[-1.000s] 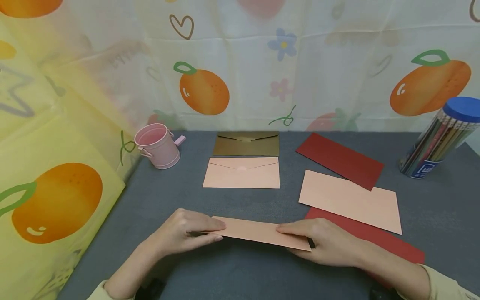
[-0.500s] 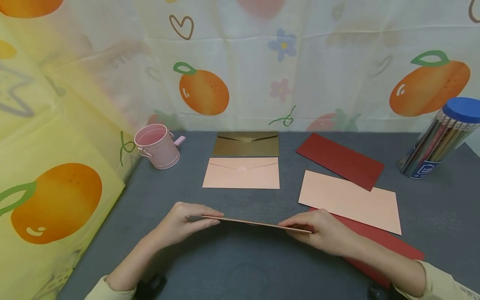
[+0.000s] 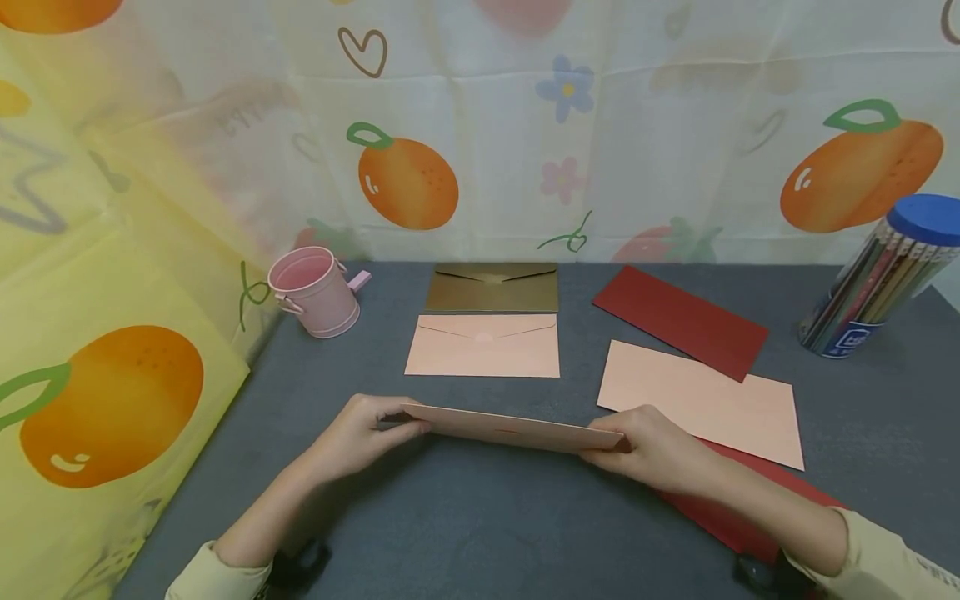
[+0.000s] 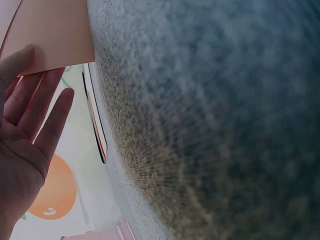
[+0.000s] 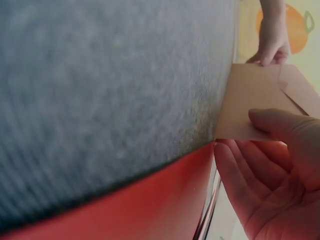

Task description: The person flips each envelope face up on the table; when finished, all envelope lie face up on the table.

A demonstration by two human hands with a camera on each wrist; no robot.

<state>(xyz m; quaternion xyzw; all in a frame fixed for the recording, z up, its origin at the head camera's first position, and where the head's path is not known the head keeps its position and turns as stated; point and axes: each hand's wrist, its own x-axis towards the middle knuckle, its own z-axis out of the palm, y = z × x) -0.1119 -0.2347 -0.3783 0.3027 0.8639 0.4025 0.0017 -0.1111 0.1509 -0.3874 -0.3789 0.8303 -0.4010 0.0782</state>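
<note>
Two grips on one pink envelope

Soft, fairly even light fills the head view, brightest on the printed cloth backdrop and yellower at its left, with a faint, soft-edged shadow on the grey bench beside the left forearm and a shaded near face on the pink envelope. Wide-angle stretch tilts the pencil jar outward. In the wrist views, the close bench smears out of focus, the red paper blurs, and a reddish tint colours the right hand.
</note>
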